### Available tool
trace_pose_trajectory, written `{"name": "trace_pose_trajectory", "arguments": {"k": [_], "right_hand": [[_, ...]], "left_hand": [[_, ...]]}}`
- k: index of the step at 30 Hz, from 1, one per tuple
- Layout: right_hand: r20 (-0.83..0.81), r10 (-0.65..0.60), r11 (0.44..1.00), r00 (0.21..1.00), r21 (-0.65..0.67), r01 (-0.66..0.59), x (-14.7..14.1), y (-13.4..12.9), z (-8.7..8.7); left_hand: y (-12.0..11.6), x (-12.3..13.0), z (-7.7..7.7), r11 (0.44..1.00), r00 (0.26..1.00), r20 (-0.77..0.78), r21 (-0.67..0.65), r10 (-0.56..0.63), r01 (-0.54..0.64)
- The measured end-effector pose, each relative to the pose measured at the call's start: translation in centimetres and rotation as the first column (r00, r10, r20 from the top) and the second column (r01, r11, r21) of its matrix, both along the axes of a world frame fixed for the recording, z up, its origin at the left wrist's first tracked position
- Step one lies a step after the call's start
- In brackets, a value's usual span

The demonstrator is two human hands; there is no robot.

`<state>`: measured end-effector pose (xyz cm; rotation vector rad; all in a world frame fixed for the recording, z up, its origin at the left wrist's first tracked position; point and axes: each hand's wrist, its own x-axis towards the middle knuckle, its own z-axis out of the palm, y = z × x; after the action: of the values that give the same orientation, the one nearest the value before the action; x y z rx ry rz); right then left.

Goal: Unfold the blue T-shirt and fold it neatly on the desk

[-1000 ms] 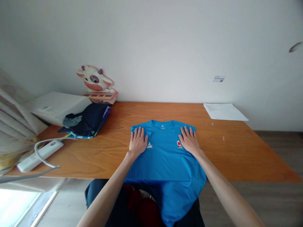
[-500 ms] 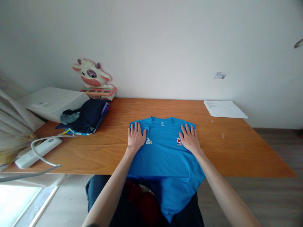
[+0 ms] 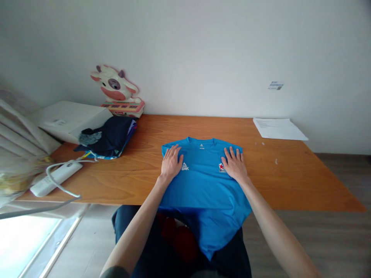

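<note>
A blue T-shirt (image 3: 203,185) lies front side up on the wooden table (image 3: 290,181), its collar toward the wall. Its lower part hangs over the near edge onto my lap. My left hand (image 3: 172,161) rests flat on the shirt by the left shoulder, beside a white logo, fingers stretched out. Over at the other shoulder, my right hand (image 3: 234,163) lies flat with fingers spread, partly covering a red and white badge. Neither hand grips the fabric. Both sleeves are largely hidden or tucked under the hands.
To the left are a pile of folded dark clothes (image 3: 110,135), a white box (image 3: 72,119) and a cow-shaped toy piano (image 3: 121,92). A white power strip (image 3: 56,178) with a cable lies near the left edge. Paper sheets (image 3: 279,128) lie at the back right.
The view has shifted slightly, so everything sits a little higher and to the right. My left hand has moved slightly inward and up along the shirt; my right hand stays nearly in place.
</note>
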<state>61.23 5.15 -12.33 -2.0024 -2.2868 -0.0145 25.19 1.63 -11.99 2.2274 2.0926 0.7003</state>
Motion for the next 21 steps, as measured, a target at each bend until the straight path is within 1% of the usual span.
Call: {"name": "trace_pose_trajectory", "arguments": {"k": [2,7,9,11,12,14,15,16,17,18,19,20,21], "right_hand": [[0.000,0.001,1.000,1.000,0.008,-0.001,-0.1,0.0,0.0],[-0.016,-0.064,0.998,0.998,-0.011,0.064,-0.6,-0.2,-0.2],[-0.022,-0.085,0.996,0.996,-0.019,0.084,-0.9,-0.2,0.0],[-0.040,-0.083,0.996,0.996,-0.016,0.083,-1.2,-0.1,0.5],[-0.070,-0.075,0.997,0.995,-0.006,0.075,-1.3,0.0,0.9],[-0.211,-0.046,0.998,0.976,0.042,0.056,-1.0,-0.1,2.0],[-0.324,-0.030,0.994,0.946,0.088,0.062,-0.5,-0.5,2.5],[-0.452,-0.018,0.985,0.892,0.145,0.093,0.1,-1.4,2.9],[-0.579,-0.009,0.969,0.816,0.198,0.151,0.9,-2.8,3.1],[-0.690,-0.003,0.944,0.723,0.236,0.229,1.9,-4.7,3.1],[-0.779,-0.002,0.915,0.627,0.251,0.314,2.9,-7.1,2.7],[-0.841,-0.011,0.887,0.541,0.241,0.394,4.0,-10.1,2.1],[-0.885,-0.024,0.869,0.466,0.212,0.448,5.1,-13.3,1.1]], "left_hand": [[-0.5,0.0,0.0,0.999,0.999,-0.012,-0.033,-0.035,0.034],[-0.6,0.5,-0.5,0.996,0.998,-0.052,-0.087,0.016,-0.021],[-0.3,0.6,-0.4,0.994,0.999,-0.043,-0.103,0.028,-0.032],[0.0,0.6,0.3,0.994,1.000,0.012,-0.111,0.025,-0.024],[-0.1,0.5,0.8,0.995,0.998,0.066,-0.103,0.015,-0.008],[-1.0,0.4,2.0,0.999,0.973,0.230,-0.042,-0.006,0.016],[-2.0,0.3,2.5,1.000,0.944,0.329,0.009,-0.009,0.006],[-3.4,0.2,2.9,0.997,0.903,0.430,0.068,-0.006,-0.026],[-5.4,0.1,3.0,0.988,0.851,0.526,0.127,0.008,-0.088],[-7.8,0.1,2.9,0.969,0.788,0.615,0.179,0.026,-0.172],[-10.5,0.1,2.4,0.938,0.716,0.696,0.216,0.046,-0.270],[-13.5,0.2,1.6,0.894,0.642,0.763,0.230,0.080,-0.385],[-16.6,0.4,0.5,0.847,0.564,0.814,0.199,0.137,-0.493]]}}
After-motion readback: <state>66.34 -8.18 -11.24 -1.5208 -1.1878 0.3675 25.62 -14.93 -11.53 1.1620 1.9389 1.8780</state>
